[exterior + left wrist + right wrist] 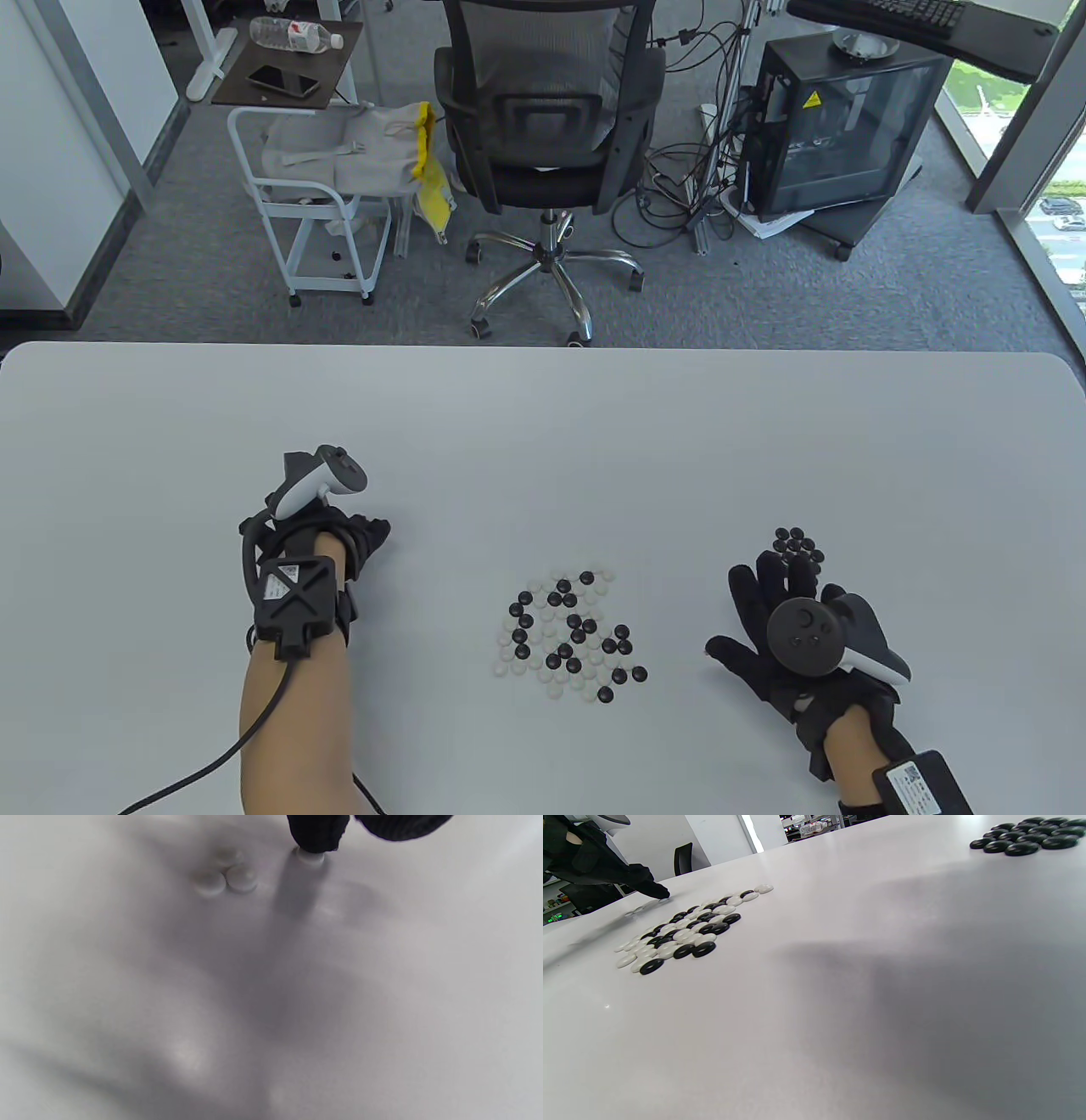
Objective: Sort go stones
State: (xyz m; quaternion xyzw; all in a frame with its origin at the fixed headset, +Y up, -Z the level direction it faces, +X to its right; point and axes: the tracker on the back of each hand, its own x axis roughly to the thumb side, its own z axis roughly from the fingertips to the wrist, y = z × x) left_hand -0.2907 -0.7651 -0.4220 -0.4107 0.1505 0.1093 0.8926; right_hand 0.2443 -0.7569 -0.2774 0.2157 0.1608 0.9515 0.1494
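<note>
At table (543, 441) centre: mixed stones (570, 632), unsorted. Far right: black pile (797, 543), right hand (785, 628) spread flat, holding nothing, just near it. Left hand (339, 543), fingertip pressing white stone (310, 857) beside white cluster (225, 878); colours kept well apart.

Beyond the far edge of the white table (543, 407) lies grey carpet (891, 289), with a black mesh office chair (547, 127) on a chrome star base standing at its middle. Left of the chair a white wheeled cart (318, 212) holds pale bags, with a plastic bottle and a phone on its dark top. Right of the chair a black computer case (840, 127) sits among tangled cables, and past it bright daylight enters through a window (1056, 170).
</note>
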